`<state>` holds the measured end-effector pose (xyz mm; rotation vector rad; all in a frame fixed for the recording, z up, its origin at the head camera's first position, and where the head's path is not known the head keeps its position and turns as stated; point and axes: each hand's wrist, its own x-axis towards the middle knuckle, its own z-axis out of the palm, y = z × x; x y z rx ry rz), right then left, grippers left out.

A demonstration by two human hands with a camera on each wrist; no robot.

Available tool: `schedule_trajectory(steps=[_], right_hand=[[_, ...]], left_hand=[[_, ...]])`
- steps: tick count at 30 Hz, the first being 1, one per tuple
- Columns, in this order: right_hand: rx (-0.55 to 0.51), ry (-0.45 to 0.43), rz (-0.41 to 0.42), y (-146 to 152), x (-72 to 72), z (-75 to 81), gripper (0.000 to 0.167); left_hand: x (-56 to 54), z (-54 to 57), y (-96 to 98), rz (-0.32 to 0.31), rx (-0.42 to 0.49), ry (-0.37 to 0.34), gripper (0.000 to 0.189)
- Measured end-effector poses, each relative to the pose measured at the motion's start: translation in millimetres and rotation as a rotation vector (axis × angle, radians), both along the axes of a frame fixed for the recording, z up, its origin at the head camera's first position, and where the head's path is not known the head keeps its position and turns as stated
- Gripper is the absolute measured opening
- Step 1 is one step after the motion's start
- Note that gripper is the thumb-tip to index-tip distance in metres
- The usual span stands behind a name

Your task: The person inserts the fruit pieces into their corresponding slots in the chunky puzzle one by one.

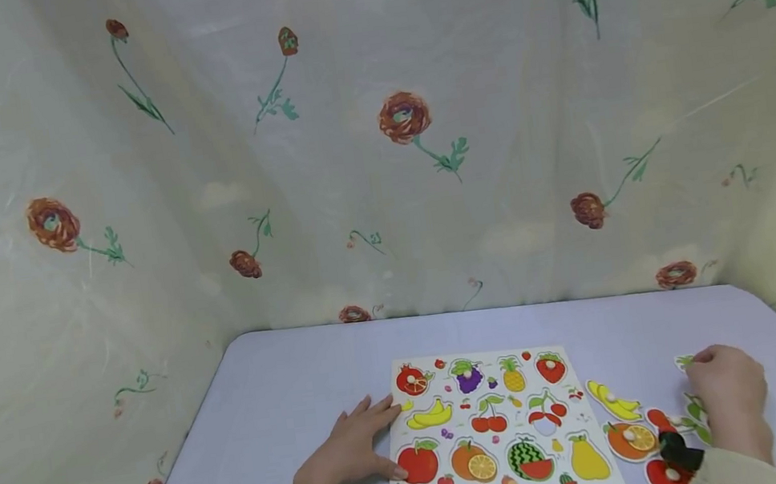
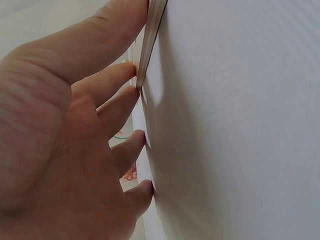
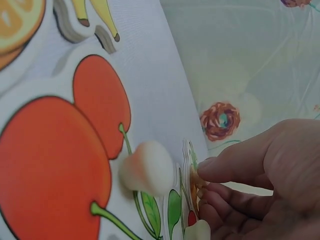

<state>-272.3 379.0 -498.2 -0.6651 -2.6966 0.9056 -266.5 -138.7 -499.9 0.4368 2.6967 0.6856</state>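
Right hand (image 1: pixel 728 382) is pinching a leafy piece (image 1: pixel 683 361) between thumb and curled fingers; in the right wrist view the grip is closing on it with no visible gap. The piece is sitting at the far right of the table (image 1: pixel 287 367), green tip showing past the fingers toward the board side. In that wrist view it is showing nearly edge-on, long axis running roughly up the frame; can't tell whether it is touching the table.

Key relation: the fruit board (image 1: pixel 459 437) is lying left of the right hand, well apart, long side running left-right. The banana piece (image 1: pixel 614 400), orange piece (image 1: pixel 630 441) and cherry piece (image 1: pixel 657 420) are lying between them; a red piece (image 1: pixel 667 478) is lying near the right sleeve.

Left hand (image 1: pixel 348 449) is spreading its fingers apart, touching the board's left edge, gripping nothing. Right hand is being the nearer one to the loose pieces.
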Motion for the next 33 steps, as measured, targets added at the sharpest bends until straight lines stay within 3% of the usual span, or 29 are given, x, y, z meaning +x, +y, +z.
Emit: schedule_trajectory(steps=[10, 21, 27, 33], right_hand=[[-0.023, -0.049, -0.022, 3.6, 0.5, -5.7, 0.03], [-0.019, -0.076, 0.003, 4.4, 2.2, -0.8, 0.024], [-0.066, -0.119, -0.023, -1.9, -1.9, 2.6, 0.029], [-0.053, -0.08, 0.037, -10.1, -8.5, 7.0, 0.029]], left_hand=[[0.3, -0.7, -0.2, 0.003, -0.005, -0.004, 0.094], [-1.6, -1.7, 2.1, 0.0, -0.005, 0.008, 0.093], [-0.1, -0.6, 2.1, 0.009, -0.004, -0.007, 0.092], [-0.4, -0.7, 1.8, 0.007, -0.015, 0.003, 0.093]])
